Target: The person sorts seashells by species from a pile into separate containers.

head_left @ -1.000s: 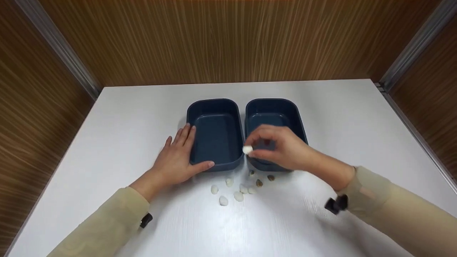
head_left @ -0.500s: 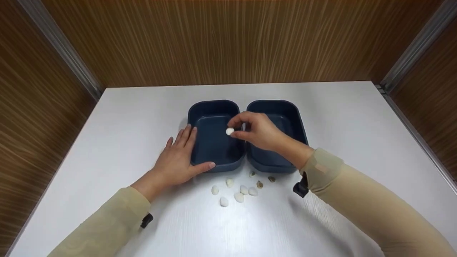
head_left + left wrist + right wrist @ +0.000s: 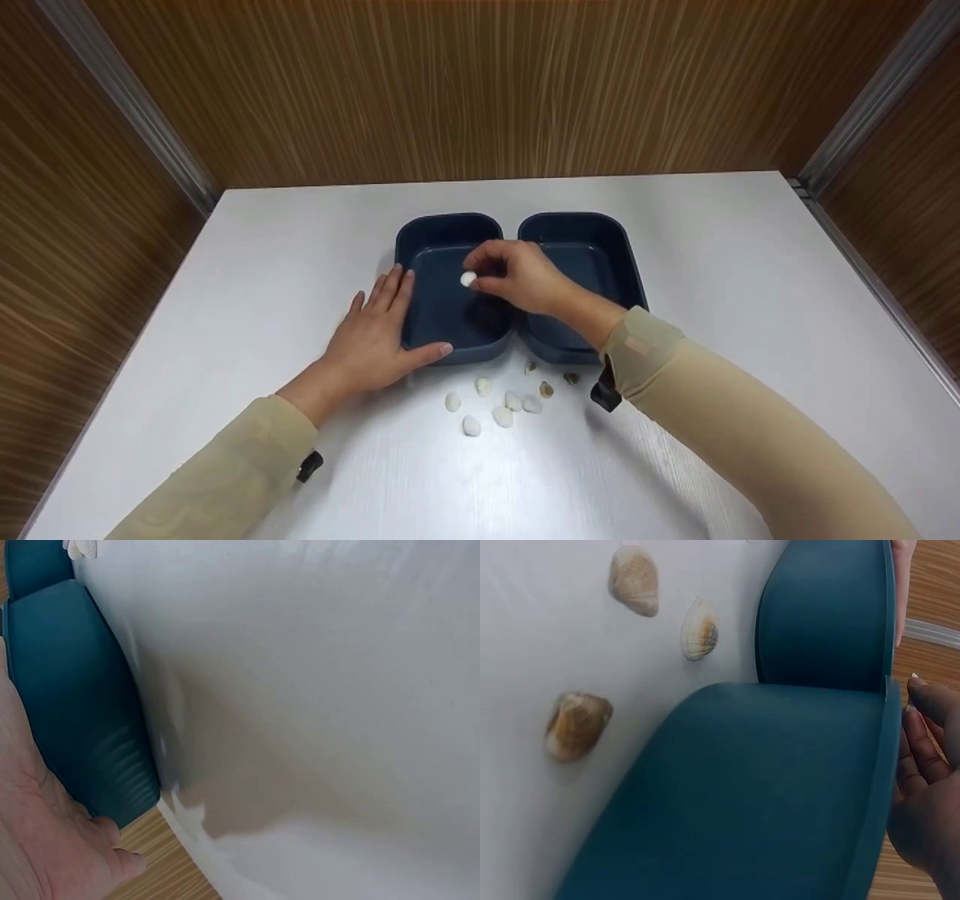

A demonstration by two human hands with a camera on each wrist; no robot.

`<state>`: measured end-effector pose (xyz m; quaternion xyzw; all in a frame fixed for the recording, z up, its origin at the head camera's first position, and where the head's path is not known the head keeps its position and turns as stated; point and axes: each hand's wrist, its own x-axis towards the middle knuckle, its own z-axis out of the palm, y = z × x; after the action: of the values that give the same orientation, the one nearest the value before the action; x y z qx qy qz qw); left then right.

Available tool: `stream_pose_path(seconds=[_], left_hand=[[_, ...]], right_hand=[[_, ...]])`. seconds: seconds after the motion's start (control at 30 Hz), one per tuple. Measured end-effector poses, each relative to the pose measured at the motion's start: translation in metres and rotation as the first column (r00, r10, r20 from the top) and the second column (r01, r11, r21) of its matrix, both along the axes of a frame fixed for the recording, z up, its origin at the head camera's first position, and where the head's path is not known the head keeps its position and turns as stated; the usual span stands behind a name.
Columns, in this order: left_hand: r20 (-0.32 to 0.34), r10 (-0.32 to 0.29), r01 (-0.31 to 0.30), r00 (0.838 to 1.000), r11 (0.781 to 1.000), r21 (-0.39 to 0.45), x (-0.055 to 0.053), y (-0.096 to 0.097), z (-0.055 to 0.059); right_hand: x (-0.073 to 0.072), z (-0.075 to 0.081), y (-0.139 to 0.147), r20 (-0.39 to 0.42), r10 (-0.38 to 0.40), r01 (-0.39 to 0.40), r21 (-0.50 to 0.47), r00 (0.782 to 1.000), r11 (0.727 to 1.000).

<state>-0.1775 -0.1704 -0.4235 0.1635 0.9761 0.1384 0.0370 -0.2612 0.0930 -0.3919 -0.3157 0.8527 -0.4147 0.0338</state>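
Note:
My right hand [image 3: 521, 277] pinches a small white seashell [image 3: 468, 279] between thumb and fingers, over the left dark blue container [image 3: 459, 357]. In the right wrist view this hand [image 3: 934, 757] shows beyond the rim, only a speck of white at its fingertips. My left hand [image 3: 371, 341] rests with extended fingers against the left container's near-left side, thumb along the front rim. The left wrist view shows the left palm [image 3: 45, 832] beside the blue wall [image 3: 82, 705]. The right container [image 3: 581, 212] stands alongside, partly hidden under my right forearm.
In front of the containers several white shells [image 3: 502, 416] lie scattered on the white table [image 3: 712, 300]. Brown shells lie nearer the right container, one brown shell [image 3: 577, 726] close to its wall. A wood-grained panel [image 3: 480, 90] closes off the back.
My right hand has carried the white shell leftward, from the gap between the containers to over the left one. My left hand has stayed in place.

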Motion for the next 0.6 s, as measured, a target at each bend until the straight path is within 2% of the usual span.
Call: stream_pose_path(seconds=[0.17,0.3,0.43,0.6], left_hand=[[0.002,0.000,0.000,1.000,1.000,-0.010,-0.001,0.000,0.000],[-0.013,-0.007,0.006,1.000,1.000,-0.005,-0.001,0.001,-0.001],[-0.030,-0.014,0.014,0.999,1.000,0.010,-0.001,0.003,-0.001],[-0.022,-0.017,0.018,1.000,1.000,0.018,-0.002,0.004,-0.001]], right_hand=[[-0.001,0.000,-0.002,0.025,0.006,-0.007,0.016,1.000,1.000],[0.001,0.003,0.001,0.016,0.027,-0.027,0.001,1.000,1.000],[0.009,0.009,0.011,-0.008,0.033,-0.033,-0.021,0.999,0.999],[0.028,0.021,0.027,-0.034,0.015,-0.017,-0.056,0.999,0.998]])
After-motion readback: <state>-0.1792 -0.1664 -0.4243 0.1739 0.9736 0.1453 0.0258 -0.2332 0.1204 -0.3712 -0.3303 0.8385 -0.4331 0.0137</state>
